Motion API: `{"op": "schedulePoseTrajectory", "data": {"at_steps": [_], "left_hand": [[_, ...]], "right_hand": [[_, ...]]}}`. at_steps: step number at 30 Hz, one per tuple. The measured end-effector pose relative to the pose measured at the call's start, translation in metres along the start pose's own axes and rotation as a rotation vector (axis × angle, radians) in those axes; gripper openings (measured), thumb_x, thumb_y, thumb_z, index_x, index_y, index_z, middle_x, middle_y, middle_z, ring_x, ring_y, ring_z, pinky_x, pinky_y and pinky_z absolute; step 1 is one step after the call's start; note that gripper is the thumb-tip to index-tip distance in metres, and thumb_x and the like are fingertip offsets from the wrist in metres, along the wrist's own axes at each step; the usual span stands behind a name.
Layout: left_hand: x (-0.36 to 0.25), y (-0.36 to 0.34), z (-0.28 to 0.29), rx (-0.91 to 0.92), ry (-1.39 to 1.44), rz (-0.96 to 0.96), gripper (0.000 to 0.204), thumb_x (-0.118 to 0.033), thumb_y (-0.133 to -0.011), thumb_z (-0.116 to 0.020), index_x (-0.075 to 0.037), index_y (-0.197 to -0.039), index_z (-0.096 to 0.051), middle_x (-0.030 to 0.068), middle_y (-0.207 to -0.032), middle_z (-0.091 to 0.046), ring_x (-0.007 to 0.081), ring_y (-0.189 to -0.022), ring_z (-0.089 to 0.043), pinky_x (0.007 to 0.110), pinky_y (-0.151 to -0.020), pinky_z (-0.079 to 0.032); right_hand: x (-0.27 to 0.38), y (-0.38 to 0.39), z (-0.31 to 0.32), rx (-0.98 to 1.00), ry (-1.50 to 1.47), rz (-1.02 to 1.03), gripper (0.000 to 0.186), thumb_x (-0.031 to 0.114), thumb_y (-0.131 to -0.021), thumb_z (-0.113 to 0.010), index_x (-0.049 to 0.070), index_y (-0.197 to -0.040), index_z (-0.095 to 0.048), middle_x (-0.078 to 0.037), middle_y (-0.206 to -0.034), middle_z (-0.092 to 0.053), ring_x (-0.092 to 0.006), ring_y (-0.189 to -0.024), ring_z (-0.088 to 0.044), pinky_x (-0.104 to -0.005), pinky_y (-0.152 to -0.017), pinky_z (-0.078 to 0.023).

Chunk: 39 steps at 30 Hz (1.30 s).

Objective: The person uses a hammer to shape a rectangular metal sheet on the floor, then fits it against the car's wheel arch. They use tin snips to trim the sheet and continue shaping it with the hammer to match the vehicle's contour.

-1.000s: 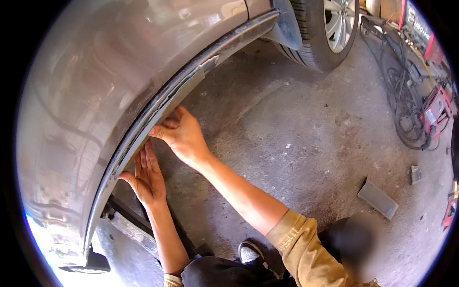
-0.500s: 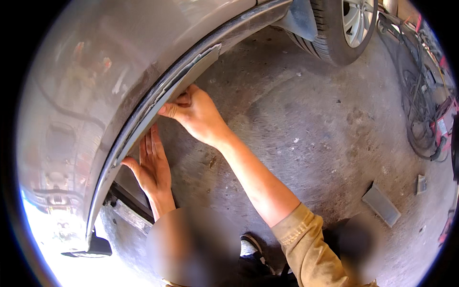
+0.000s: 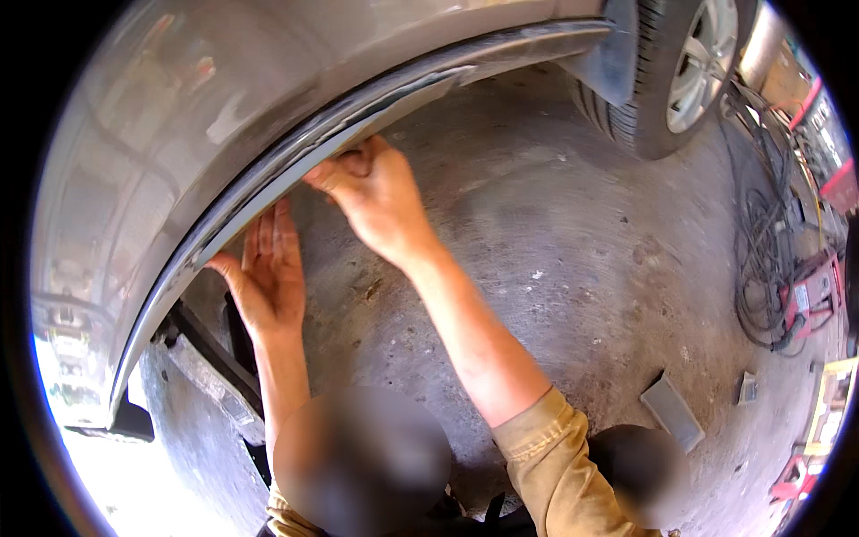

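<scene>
A long grey strip point(image 3: 313, 157) runs along the lower edge of a car's glossy grey-brown body point(image 3: 197, 107). My right hand point(image 3: 376, 201) grips the strip's underside near its middle, thumb at the edge and fingers curled. Lower left along it, my left hand point(image 3: 264, 282) has its fingers stretched out flat beneath the strip, palm showing and thumb touching the edge. The fingertips of both hands are partly hidden under the strip.
A wheel point(image 3: 689, 72) with a mud flap point(image 3: 604, 63) stands upper right. Black cables point(image 3: 761, 277) and a red machine point(image 3: 810, 295) lie along the right. A grey flat piece point(image 3: 671, 412) and a smaller piece point(image 3: 748, 387) lie on the concrete floor. A dark beam point(image 3: 215, 358) is at lower left.
The view has shifted, with the car's edge curving more flatly across the top. Both hands appear higher and stay on the strip; the right one sits slightly farther from the left.
</scene>
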<state>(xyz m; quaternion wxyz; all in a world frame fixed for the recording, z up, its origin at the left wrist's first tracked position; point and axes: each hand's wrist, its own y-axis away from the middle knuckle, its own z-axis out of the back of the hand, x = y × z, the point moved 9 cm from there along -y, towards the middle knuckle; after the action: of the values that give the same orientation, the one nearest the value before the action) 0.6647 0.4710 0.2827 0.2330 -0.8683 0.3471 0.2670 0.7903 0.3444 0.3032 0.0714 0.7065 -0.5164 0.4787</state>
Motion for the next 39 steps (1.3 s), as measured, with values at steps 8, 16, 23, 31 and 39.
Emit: {"op": "schedulePoseTrajectory", "data": {"at_steps": [8, 16, 23, 31, 39], "left_hand": [[0.019, 0.000, -0.020, 0.030, 0.031, 0.046, 0.090, -0.059, -0.073, -0.059, 0.005, -0.131, -0.033, 0.0176, -0.135, -0.039, 0.0339, -0.131, -0.032, 0.044, -0.111, -0.028], [0.015, 0.007, -0.013, 0.055, 0.094, -0.009, 0.071, -0.044, -0.081, -0.063, 0.007, -0.125, -0.041, 0.0179, -0.125, -0.049, 0.0278, -0.119, -0.047, 0.041, -0.103, -0.038], [0.014, 0.006, -0.018, -0.003, 0.092, -0.044, 0.057, -0.034, -0.085, -0.065, 0.009, -0.119, -0.047, 0.0153, -0.113, -0.057, 0.0233, -0.108, -0.056, 0.036, -0.096, -0.046], [0.006, 0.005, -0.008, -0.049, 0.033, -0.053, 0.056, -0.035, -0.086, -0.063, 0.009, -0.117, -0.048, 0.0156, -0.112, -0.058, 0.0229, -0.105, -0.058, 0.034, -0.092, -0.049], [0.003, 0.001, -0.010, -0.043, 0.043, -0.067, 0.049, -0.032, -0.086, -0.064, 0.010, -0.109, -0.053, 0.0139, -0.102, -0.060, 0.0215, -0.097, -0.059, 0.035, -0.089, -0.051]], "right_hand": [[0.003, -0.007, 0.015, 0.062, 0.038, -0.065, 0.030, 0.024, -0.087, -0.065, -0.001, -0.103, -0.060, -0.009, -0.093, -0.065, -0.0154, -0.080, -0.063, -0.0275, -0.067, -0.051], [-0.004, 0.002, 0.005, 0.126, 0.034, -0.108, 0.044, 0.037, -0.086, -0.063, -0.002, -0.106, -0.058, -0.013, -0.099, -0.064, -0.0218, -0.090, -0.061, -0.0316, -0.076, -0.049], [0.002, -0.003, 0.013, 0.148, 0.134, -0.143, 0.060, 0.048, -0.085, -0.059, -0.002, -0.117, -0.051, -0.015, -0.111, -0.060, -0.0240, -0.099, -0.058, -0.0348, -0.083, -0.045], [-0.005, -0.002, 0.004, 0.172, 0.155, -0.168, 0.061, 0.048, -0.085, -0.058, -0.003, -0.118, -0.051, -0.018, -0.112, -0.060, -0.0251, -0.099, -0.058, -0.0352, -0.083, -0.046], [-0.002, -0.003, 0.003, 0.160, 0.106, -0.141, 0.057, 0.043, -0.083, -0.063, -0.005, -0.113, -0.053, -0.017, -0.106, -0.062, -0.0248, -0.095, -0.060, -0.0347, -0.081, -0.047]]}}
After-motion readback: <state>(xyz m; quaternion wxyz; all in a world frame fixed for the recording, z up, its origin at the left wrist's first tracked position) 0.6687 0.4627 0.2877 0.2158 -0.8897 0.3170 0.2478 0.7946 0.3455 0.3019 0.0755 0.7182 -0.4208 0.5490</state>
